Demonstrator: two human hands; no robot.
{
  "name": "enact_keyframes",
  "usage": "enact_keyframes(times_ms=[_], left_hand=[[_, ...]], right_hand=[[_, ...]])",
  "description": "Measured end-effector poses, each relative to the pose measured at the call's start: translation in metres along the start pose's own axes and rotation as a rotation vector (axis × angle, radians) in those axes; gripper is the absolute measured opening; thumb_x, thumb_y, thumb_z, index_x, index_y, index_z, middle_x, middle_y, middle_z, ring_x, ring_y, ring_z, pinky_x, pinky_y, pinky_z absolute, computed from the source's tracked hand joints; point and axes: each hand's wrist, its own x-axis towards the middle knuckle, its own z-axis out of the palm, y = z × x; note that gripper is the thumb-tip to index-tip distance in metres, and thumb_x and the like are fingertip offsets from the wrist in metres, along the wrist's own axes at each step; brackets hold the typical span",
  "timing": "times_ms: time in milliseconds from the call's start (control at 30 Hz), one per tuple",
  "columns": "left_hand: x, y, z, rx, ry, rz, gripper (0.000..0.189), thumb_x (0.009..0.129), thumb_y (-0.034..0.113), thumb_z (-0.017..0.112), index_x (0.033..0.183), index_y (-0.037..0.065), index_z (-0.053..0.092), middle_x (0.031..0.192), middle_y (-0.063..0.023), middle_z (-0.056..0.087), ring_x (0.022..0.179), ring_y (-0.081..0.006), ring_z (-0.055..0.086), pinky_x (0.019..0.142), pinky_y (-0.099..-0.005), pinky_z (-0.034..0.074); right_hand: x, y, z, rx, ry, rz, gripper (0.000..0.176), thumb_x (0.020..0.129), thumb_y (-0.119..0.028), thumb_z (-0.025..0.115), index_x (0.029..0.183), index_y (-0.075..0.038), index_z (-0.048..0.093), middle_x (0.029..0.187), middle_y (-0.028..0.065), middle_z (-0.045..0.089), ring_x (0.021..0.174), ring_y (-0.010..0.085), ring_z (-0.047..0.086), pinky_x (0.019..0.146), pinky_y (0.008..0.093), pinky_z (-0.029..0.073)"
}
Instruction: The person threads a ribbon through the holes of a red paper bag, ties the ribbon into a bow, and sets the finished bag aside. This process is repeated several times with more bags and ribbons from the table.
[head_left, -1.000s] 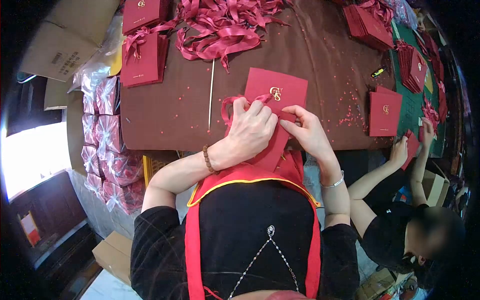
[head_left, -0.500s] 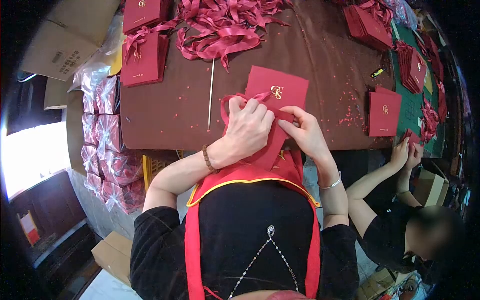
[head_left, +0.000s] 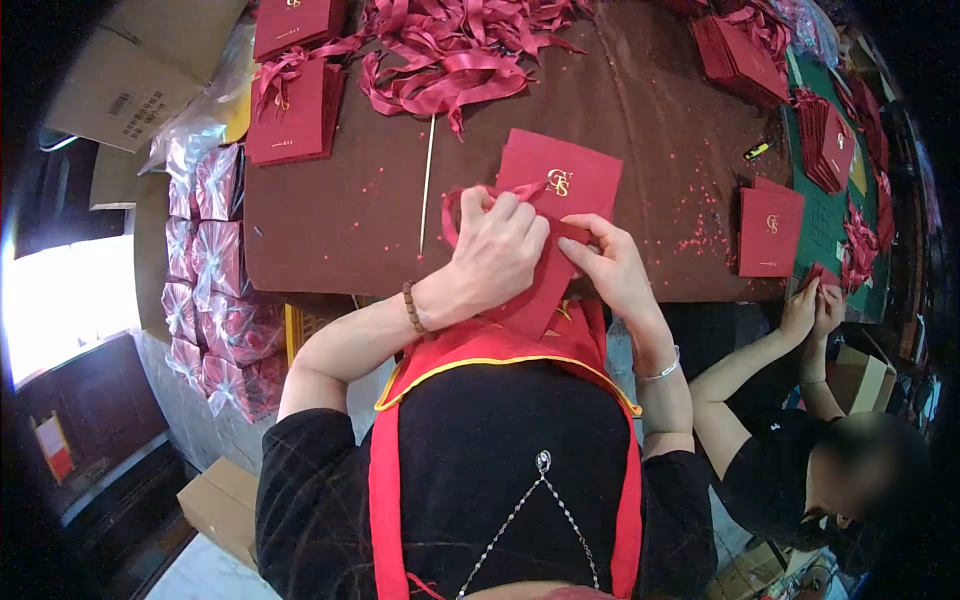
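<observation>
Close to the table's front edge, both hands work on a small red paper bag (head_left: 540, 298) held above my apron. My left hand (head_left: 497, 250) is closed, its fingers curled at the bag's upper edge around a red ribbon (head_left: 452, 215); its fingertips are partly hidden. My right hand (head_left: 612, 262) pinches the bag's right upper edge between thumb and fingers. Just beyond my hands, another red bag (head_left: 580, 168) with a gold logo lies flat on the table.
A heap of red ribbons (head_left: 440, 80) lies at the back, near a thin white stick (head_left: 428, 185). Red bag stacks (head_left: 288, 135) stand left; another stack (head_left: 770, 230) is right. Plastic-wrapped bundles (head_left: 220, 265) are piled left. A co-worker's hands (head_left: 808, 312) hold something red at right.
The camera view has shifted slightly. Both my hands keep nearly the same hold on the bag and ribbon.
</observation>
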Motion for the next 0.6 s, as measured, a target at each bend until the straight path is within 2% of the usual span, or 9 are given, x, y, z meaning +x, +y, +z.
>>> enact_keyframes(times_ms=[100, 133, 200, 600], left_hand=[[0.0012, -0.0003, -0.0001, -0.02, 0.046, 0.004, 0.006, 0.066, 0.012, 0.056, 0.068, 0.009, 0.051, 0.067, -0.0043, 0.048, 0.071, -0.0216, 0.05, 0.071, -0.0402, 0.032], [0.0005, 0.0015, -0.0035, -0.008, 0.002, -0.005, 0.007, 0.069, 0.012, 0.06, 0.073, 0.01, 0.055, 0.069, -0.0025, 0.049, 0.072, -0.0202, 0.051, 0.072, -0.0406, 0.032], [-0.0011, 0.0039, 0.0012, -0.008, 0.01, 0.0, 0.007, 0.069, 0.013, 0.06, 0.073, 0.01, 0.055, 0.069, -0.0026, 0.049, 0.071, -0.0201, 0.051, 0.071, -0.0407, 0.032], [0.0021, 0.0016, -0.0007, -0.028, 0.013, -0.028, 0.01, 0.071, 0.013, 0.061, 0.069, 0.01, 0.052, 0.068, -0.0035, 0.049, 0.071, -0.0213, 0.051, 0.072, -0.0415, 0.033]], right_hand=[[-0.004, -0.0096, -0.0027, 0.078, -0.034, 0.056, 0.027, 0.086, -0.008, 0.061, 0.111, -0.001, 0.057, 0.082, 0.0, 0.061, 0.069, 0.0033, 0.055, 0.058, 0.0187, 0.044], [-0.0039, -0.0084, -0.0033, 0.076, -0.032, 0.057, 0.027, 0.086, -0.008, 0.061, 0.111, -0.001, 0.057, 0.082, 0.0, 0.061, 0.069, 0.0033, 0.055, 0.058, 0.0187, 0.044], [-0.0027, -0.0047, -0.0027, 0.127, -0.035, 0.039, 0.028, 0.085, -0.011, 0.061, 0.111, 0.0, 0.057, 0.077, -0.0012, 0.058, 0.061, 0.0023, 0.05, 0.054, 0.0187, 0.043], [-0.0047, -0.0073, -0.0023, 0.116, -0.036, 0.004, 0.026, 0.085, -0.009, 0.06, 0.11, -0.001, 0.058, 0.078, -0.0025, 0.058, 0.064, 0.0021, 0.05, 0.056, 0.0185, 0.042]])
